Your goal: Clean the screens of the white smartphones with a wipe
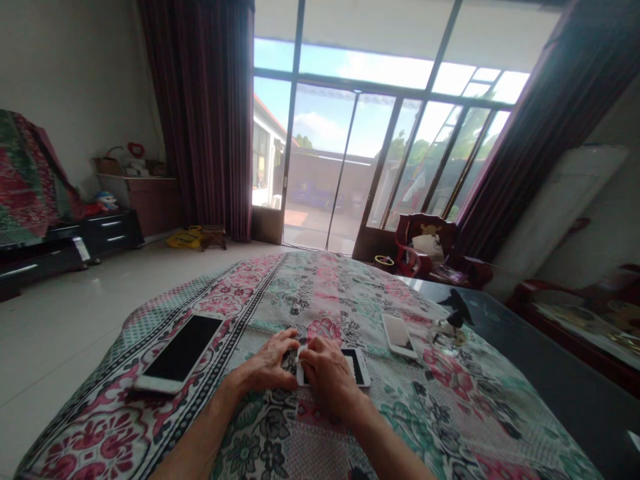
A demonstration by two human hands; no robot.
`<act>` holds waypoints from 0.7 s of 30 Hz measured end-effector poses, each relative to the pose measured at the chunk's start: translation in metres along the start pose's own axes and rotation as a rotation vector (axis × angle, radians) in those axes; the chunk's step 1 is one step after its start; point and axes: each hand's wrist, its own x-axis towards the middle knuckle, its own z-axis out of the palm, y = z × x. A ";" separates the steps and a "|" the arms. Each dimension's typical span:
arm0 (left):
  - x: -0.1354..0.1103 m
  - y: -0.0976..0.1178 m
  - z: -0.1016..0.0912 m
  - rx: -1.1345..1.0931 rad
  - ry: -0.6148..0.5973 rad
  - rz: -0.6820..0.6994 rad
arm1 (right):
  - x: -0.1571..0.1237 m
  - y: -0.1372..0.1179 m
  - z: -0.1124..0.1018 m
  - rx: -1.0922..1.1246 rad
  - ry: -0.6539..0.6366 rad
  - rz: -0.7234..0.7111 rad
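Note:
A white smartphone with a dark screen lies sideways on the flowered tablecloth, in front of me. My right hand is over its left and middle part, fingers bent and pressed together on a thin white cloth or wipe against the screen. Beside the phone's left end is my left hand; its thumb and fingers are spread, with the tips at the phone's edge. Further left lies a larger white tablet, screen up and dark. To the right is another white phone, its face pale with reflection.
A clear spray bottle with a black trigger head stands right of the phones. The tablecloth covers the table, and a dark tabletop extends at right. Beyond are a wooden chair, glass doors and a low cabinet.

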 end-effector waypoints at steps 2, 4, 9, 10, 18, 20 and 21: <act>0.000 -0.002 0.001 0.016 0.007 0.010 | -0.010 -0.004 -0.005 -0.010 -0.034 -0.040; 0.000 -0.003 0.002 0.028 0.013 0.020 | -0.018 -0.006 -0.010 -0.024 -0.072 -0.070; 0.000 -0.005 0.001 0.023 0.001 0.023 | -0.029 -0.003 -0.012 -0.009 -0.076 -0.054; 0.000 -0.004 0.000 0.022 -0.007 0.022 | -0.029 -0.002 -0.011 -0.003 -0.064 -0.042; 0.000 -0.003 0.000 0.011 -0.001 0.009 | -0.005 -0.008 -0.005 -0.064 -0.043 0.065; 0.000 -0.004 0.001 0.013 -0.008 0.011 | 0.000 -0.010 -0.005 -0.069 -0.051 0.057; 0.000 -0.004 0.001 0.014 -0.011 0.013 | 0.002 -0.010 -0.005 -0.071 -0.053 0.051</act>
